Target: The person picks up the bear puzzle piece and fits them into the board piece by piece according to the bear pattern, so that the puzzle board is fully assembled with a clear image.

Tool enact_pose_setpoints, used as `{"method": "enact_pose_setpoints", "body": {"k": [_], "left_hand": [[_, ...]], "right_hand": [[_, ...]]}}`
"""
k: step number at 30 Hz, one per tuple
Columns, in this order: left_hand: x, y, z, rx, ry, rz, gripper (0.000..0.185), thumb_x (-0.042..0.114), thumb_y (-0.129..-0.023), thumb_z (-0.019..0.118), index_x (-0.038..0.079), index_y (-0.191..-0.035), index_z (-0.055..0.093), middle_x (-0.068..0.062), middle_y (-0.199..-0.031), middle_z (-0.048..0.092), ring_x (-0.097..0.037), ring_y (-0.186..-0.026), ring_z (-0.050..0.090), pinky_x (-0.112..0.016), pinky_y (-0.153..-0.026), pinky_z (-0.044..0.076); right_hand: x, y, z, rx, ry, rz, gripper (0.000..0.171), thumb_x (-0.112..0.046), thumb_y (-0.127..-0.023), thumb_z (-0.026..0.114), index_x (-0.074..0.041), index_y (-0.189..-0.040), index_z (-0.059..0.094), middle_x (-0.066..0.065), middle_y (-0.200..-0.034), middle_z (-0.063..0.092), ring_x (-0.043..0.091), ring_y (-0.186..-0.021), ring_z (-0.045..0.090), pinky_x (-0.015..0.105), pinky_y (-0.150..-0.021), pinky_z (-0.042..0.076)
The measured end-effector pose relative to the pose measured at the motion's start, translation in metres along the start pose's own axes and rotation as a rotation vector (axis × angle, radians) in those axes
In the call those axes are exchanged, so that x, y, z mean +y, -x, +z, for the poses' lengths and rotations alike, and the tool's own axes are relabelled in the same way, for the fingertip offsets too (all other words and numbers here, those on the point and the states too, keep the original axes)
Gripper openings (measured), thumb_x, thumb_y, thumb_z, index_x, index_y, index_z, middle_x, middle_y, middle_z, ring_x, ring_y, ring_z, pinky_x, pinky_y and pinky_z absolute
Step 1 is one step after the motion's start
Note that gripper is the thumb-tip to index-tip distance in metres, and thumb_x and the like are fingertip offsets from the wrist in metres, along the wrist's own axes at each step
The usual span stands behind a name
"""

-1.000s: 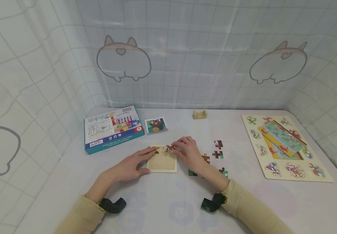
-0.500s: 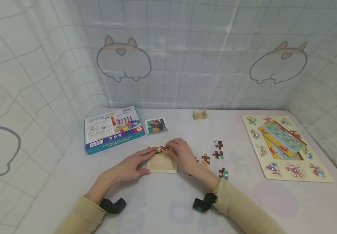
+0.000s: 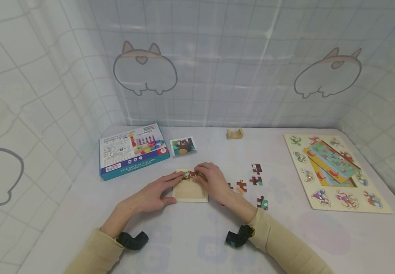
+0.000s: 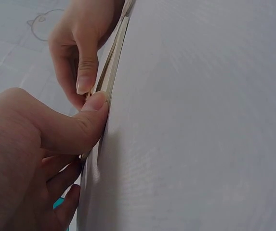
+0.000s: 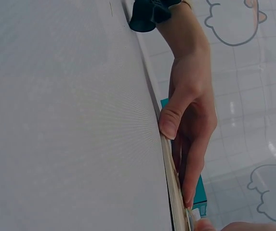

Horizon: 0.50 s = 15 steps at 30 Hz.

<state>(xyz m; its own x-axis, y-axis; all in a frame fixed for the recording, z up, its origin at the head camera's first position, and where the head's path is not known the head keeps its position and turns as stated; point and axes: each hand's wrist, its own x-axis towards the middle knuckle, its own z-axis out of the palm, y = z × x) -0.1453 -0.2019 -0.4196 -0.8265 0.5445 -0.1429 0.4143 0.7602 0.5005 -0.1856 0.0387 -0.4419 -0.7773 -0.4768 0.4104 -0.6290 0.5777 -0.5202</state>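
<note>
A small wooden puzzle tray (image 3: 190, 192) lies flat at the table's middle. My left hand (image 3: 170, 188) rests along its left side, fingers straight to the far left corner, and its thumb (image 4: 87, 120) presses the tray's near edge (image 4: 112, 67). My right hand (image 3: 202, 176) curls over a brown and green puzzle piece (image 3: 189, 175) at the tray's far edge, pinching it beside the left fingertips. The right wrist view shows the left hand (image 5: 190, 110) astride the tray's thin rim (image 5: 174, 187). How the piece sits in the tray is hidden by fingers.
Several loose puzzle pieces (image 3: 255, 181) lie right of the tray. A teal toy box (image 3: 132, 150) and a bear picture card (image 3: 182, 146) sit at the back left, a small wooden block (image 3: 234, 133) at the back. An animal peg board (image 3: 334, 198) with stacked boards lies far right.
The right hand slid left along the tray's far edge with the piece, up to the left fingertips. The left hand stayed put. Little moved in the last half second.
</note>
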Motion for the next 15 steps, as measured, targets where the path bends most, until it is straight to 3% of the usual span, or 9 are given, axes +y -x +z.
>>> {"method": "enact_pose_setpoints", "body": {"k": [15], "left_hand": [[0.0057, 0.0007, -0.0008, 0.021, -0.021, -0.001, 0.072, 0.037, -0.087, 0.065, 0.026, -0.148, 0.029, 0.010, -0.155, 0.022, -0.022, -0.142, 0.021, -0.050, -0.111, 0.027]], "right_hand": [[0.0025, -0.0007, 0.0026, 0.002, 0.044, -0.030, 0.025, -0.019, -0.087, 0.067, -0.004, -0.107, 0.069, 0.003, -0.110, 0.063, 0.018, -0.102, 0.056, 0.038, -0.093, 0.044]]}}
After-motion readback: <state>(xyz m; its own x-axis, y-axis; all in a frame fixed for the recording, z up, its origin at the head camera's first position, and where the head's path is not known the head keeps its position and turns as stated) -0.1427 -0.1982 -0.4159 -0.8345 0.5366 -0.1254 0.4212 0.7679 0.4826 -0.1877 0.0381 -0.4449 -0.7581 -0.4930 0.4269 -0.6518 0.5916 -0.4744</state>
